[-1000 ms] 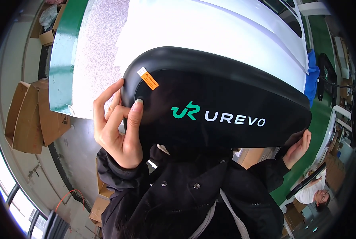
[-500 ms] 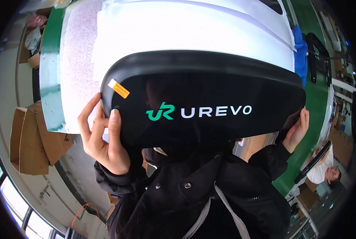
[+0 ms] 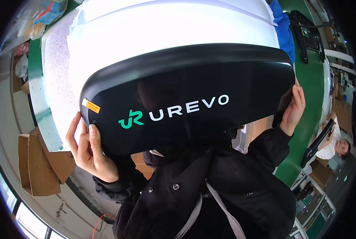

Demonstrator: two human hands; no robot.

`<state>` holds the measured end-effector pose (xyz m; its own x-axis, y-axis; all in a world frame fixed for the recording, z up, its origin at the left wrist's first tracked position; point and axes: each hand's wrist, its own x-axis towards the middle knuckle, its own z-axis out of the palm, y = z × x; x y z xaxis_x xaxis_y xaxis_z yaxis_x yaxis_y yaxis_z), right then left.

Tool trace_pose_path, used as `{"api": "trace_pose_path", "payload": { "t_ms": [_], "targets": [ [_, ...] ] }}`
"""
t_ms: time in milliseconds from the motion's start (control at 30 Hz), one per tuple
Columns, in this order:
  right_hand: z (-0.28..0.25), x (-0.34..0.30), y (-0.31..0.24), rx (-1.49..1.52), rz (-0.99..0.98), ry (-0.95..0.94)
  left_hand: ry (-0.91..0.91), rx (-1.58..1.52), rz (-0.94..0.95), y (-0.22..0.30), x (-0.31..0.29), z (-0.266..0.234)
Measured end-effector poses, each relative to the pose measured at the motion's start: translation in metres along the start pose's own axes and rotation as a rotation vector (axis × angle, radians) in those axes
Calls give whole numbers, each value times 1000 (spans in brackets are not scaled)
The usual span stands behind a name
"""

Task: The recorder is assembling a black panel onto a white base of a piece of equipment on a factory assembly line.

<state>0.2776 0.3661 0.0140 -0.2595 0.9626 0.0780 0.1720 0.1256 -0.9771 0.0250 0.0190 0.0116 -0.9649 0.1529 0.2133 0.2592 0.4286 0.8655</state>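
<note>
A long black glossy panel with rounded corners and a green-and-white logo is held up before my chest. My left hand grips its left end, the thumb on the front face and the fingers at the edge and behind. At the opposite end, my right hand clasps the edge, some of its fingers hidden by the panel. An orange sticker with a white tab clings to the panel's upper left corner. Behind the panel lie white sheets on the worktable.
Speckled foam padding covers the table's left side. Open cardboard boxes stand at the left. Blue cloth hangs at the table's right edge. Beyond it, a black frame-like part rests on the green floor. A person in white holds a black panel at far right.
The panel has shifted left in view and tilted, its left end lower and its right end higher. Both hands have stayed on it. The surroundings have turned slightly with the view.
</note>
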Motion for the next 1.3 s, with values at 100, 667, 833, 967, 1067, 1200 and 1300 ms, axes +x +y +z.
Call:
{"api": "trace_pose_path", "payload": {
  "t_ms": [100, 667, 833, 967, 1067, 1200, 1300],
  "targets": [
    [-1, -1, -3, 2, -4, 13, 13, 3, 65, -4, 1, 2],
    [2, 2, 0, 24, -51, -37, -27, 10, 54, -12, 1, -3],
    [1, 4, -1, 70, -16, -43, -31, -10, 111, -14, 4, -5],
    [2, 3, 0, 49, -15, -52, -40, 119, 272, -14, 2, -3],
    [2, 3, 0, 39, -11, -48, -52, 173, 322, -15, 3, -3],
    [6, 1, 1, 12, 2, -47, -65, 158, 278, -30, 9, -15],
    [7, 0, 1, -36, 7, -44, -91, 189, 319, -38, 13, -21]
  ]
}}
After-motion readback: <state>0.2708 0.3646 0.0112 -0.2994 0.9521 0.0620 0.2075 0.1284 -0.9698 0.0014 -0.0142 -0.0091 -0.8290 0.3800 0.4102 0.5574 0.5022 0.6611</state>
